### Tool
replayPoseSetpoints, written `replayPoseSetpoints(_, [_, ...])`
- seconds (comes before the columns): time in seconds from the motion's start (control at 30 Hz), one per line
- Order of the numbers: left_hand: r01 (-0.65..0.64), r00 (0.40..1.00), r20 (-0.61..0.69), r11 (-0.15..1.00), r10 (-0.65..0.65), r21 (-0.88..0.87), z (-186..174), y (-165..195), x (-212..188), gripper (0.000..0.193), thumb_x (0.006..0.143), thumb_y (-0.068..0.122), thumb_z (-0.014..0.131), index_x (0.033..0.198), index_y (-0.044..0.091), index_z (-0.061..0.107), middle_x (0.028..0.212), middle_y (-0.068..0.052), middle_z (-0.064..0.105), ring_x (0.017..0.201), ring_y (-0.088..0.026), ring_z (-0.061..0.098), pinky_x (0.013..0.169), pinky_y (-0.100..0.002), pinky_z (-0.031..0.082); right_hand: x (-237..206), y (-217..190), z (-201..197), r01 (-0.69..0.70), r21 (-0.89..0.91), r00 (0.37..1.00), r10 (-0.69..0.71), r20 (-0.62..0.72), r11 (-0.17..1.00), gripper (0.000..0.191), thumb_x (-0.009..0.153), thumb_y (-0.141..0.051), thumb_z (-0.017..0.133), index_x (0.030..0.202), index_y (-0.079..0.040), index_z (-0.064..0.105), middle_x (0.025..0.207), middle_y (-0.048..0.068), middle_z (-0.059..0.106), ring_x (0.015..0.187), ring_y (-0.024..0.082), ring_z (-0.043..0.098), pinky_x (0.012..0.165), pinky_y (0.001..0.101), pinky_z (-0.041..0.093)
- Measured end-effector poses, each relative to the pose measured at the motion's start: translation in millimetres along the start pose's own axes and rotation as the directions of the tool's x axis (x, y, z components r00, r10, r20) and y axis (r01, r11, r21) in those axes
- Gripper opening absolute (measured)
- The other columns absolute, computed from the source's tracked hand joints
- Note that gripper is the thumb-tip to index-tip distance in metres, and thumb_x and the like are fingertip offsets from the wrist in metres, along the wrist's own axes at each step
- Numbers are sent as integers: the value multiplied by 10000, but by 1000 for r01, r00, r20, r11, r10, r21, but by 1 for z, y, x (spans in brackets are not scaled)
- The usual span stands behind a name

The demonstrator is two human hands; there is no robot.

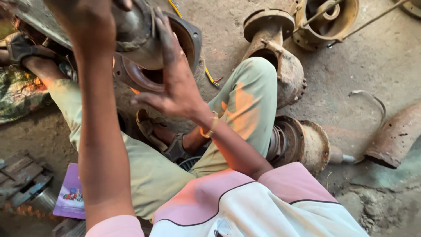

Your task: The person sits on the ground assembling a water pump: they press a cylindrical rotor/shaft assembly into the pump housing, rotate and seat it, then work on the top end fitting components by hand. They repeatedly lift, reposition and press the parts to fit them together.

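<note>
I sit on the ground with my legs bent, in light green trousers (245,101) and sandals. My left hand (94,17) reaches up to the top of a heavy grey metal pump part (136,33) held between my knees; its fingers are cut off by the frame edge. My right hand (173,74) lies flat against the side of that part, fingers spread, with a gold watch on the wrist. Below it shows a round rusty flange (136,77) with a dark opening.
Rusty pump housings (280,57) lie on the dirt floor to the right, and another (326,19) at the top. A motor-like piece (302,142) rests by my right thigh. A curved rusty pipe (394,134) lies far right. A purple box (70,195) sits lower left.
</note>
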State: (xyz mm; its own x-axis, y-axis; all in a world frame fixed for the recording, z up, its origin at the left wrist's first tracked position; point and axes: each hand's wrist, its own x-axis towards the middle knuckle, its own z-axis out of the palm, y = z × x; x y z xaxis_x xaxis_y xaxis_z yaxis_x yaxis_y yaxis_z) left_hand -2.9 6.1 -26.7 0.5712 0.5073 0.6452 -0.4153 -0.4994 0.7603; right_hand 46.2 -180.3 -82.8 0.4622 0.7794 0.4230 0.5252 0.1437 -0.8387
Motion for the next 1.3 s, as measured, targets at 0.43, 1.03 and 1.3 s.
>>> replayPoseSetpoints(0.43, [-35, 994, -102, 999, 37, 15, 2, -38, -10, 237, 1067, -110, 716, 980, -15, 516, 835, -64, 560, 669, -217, 501, 626, -332, 411, 4, 5, 1, -179, 40, 983, 180, -31, 983, 1325, 775, -581, 879, 1683, -13, 98, 1661, 246, 329, 1569, 393, 366, 1320, 422, 334])
replayPoseSetpoints(1.03, [8, 990, -140, 1000, -11, -20, 34, 2, 10, 292, 1053, -67, 779, 1127, -6, 503, 908, -65, 647, 653, -180, 650, 602, -324, 545, -4, 13, -4, -183, -77, 983, 182, -28, 980, 1389, 712, -651, 869, 1658, 31, 115, 1674, 276, 339, 1599, 444, 293, 1364, 542, 179])
replayPoseSetpoints(1.3, [147, 967, -171, 962, -188, -230, 37, 22, 17, 296, 1070, -71, 767, 1089, 21, 486, 933, -63, 613, 640, -155, 640, 566, -317, 563, -6, 19, 3, -155, -146, 986, 144, -81, 977, 1351, 713, -629, 837, 1651, 58, 148, 1690, 263, 340, 1587, 422, 332, 1348, 526, 224])
